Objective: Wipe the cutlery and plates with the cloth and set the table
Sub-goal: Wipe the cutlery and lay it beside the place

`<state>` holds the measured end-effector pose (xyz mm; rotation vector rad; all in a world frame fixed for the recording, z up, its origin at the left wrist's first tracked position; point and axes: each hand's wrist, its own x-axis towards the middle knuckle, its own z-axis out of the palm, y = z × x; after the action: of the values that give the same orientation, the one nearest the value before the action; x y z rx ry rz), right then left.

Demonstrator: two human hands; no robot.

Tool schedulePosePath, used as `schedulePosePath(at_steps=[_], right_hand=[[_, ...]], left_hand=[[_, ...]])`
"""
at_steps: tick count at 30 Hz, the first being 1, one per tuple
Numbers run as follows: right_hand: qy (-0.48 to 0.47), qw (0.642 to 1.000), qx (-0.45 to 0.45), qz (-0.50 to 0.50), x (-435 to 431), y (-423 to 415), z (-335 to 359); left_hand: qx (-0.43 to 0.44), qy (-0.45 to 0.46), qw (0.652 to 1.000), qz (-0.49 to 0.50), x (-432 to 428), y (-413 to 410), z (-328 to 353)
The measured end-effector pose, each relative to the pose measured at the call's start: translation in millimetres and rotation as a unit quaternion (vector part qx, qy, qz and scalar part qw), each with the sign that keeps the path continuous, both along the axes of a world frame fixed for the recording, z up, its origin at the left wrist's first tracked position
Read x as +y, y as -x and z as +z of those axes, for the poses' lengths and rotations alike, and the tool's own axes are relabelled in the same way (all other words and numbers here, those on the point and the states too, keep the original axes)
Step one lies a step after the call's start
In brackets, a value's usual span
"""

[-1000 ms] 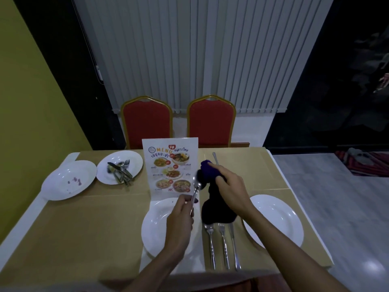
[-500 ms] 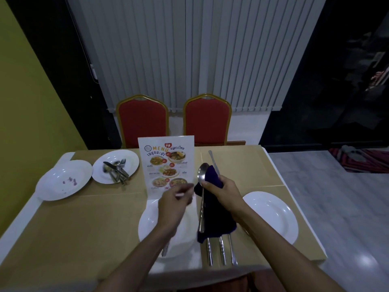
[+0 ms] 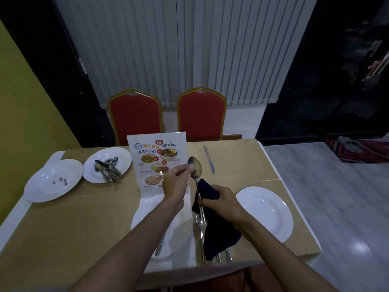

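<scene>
White vertical blinds and two red chairs with gilt frames stand behind a table laid with tan paper mats. Just beyond the grip a standing card reads "MENU" in orange, with a line of Thai script and pictures of dishes below it; the smaller print is too fine to read.

Above the table's near middle the spoon is held almost upright, bowl uppermost, its metal plain and glinting. The left hand pinches the lower edge of the bowl. Just below it, the right hand is curled round the dark blue cloth, which wraps the handle and hangs from the fist.

Under the hanging cloth lies a row of cutlery, partly hidden. Left of the grip, beneath the forearm, is a white near plate with a utensil on it. A second plate lies just right of the grip. A knife lies beyond it. Well to the left sit a far plate heaped with used cutlery and a speckled plate.
</scene>
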<state>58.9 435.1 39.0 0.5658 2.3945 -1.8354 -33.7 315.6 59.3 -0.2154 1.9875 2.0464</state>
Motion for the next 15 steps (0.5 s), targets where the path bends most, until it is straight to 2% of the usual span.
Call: schedulePosePath(at_steps=[4,15], right_hand=[[0.020,0.999,0.001,-0.026,20,8,-1],[0.162,0.984,-0.051,-0.061,57,20,-30]], left_hand=[[-0.052,0.028,0.992,-0.115,9,-4,-16],[-0.132,0.002,0.991,-0.022,92,36,-54]])
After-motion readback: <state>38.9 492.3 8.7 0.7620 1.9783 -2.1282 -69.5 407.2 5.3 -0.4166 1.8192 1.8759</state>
